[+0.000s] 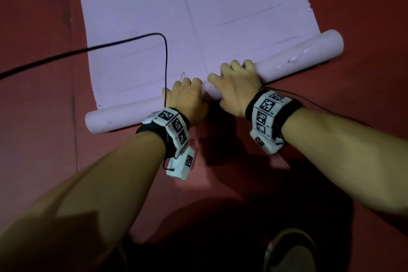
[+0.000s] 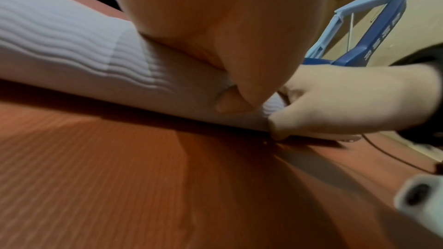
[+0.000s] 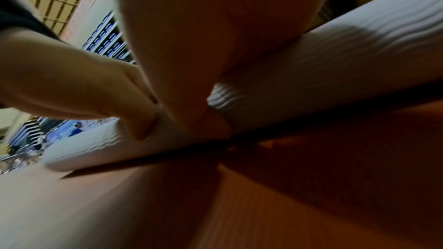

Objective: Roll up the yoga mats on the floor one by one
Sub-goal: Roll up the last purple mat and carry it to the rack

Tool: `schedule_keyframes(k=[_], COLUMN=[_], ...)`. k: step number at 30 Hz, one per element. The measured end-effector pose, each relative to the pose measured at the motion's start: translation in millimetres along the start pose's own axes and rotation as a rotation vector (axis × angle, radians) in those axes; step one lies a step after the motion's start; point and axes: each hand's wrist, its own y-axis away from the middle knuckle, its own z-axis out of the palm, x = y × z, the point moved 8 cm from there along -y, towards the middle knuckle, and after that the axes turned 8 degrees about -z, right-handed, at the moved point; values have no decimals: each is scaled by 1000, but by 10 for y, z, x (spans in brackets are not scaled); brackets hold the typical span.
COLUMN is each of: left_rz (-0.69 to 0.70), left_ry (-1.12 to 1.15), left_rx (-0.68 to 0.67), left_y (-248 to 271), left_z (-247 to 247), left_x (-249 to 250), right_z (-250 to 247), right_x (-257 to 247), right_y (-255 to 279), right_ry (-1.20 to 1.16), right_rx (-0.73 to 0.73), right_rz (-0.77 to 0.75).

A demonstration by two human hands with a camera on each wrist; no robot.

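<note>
A pale lilac yoga mat (image 1: 194, 17) lies flat on a red floor, its near end wound into a roll (image 1: 298, 55) that runs from lower left to upper right. My left hand (image 1: 186, 97) grips the roll near its middle, fingers curled over the top. Right beside it, my right hand (image 1: 237, 81) holds the roll the same way. In the left wrist view the ribbed roll (image 2: 84, 60) sits under my palm (image 2: 215, 26), thumb against its near side. The right wrist view shows the roll (image 3: 335, 67) under my right hand (image 3: 203, 44).
A black cable (image 1: 123, 44) crosses the flat mat from the left to my left wrist. Red floor (image 1: 364, 17) surrounds the mat on both sides. My shoe (image 1: 291, 252) stands at the lower right. Blue racks (image 2: 369, 31) show far behind.
</note>
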Motion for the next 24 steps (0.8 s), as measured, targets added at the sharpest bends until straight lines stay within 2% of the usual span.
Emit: schedule_keyframes(k=[3,7,9,13,19,22,24], left_rz=[-19,5,16,29,14,14,4], left_ry=[12,-8,-24,-34,-9,-8,24], left_rx=[6,170,203,190,101,61,82], left_y=[9,143,138,43,-131,-175,-153], left_z=[-33,-4,33,1,-62,-73,-89], left_x=[12,28,9,2,-22,-29,-28], right_z=[-23,-5,7,2,0,23,-11], right_x=[31,73,85,92,73,79,91], right_y=[-67,-144,-181,-199,-93,-134,-205], right_ry=[-42,-78,-94,-101,7,3,-20], right_rx=[-45,-88,-106,-98,77,80,51], right_rz=[-12,-32,-46,-41,-4,6,1])
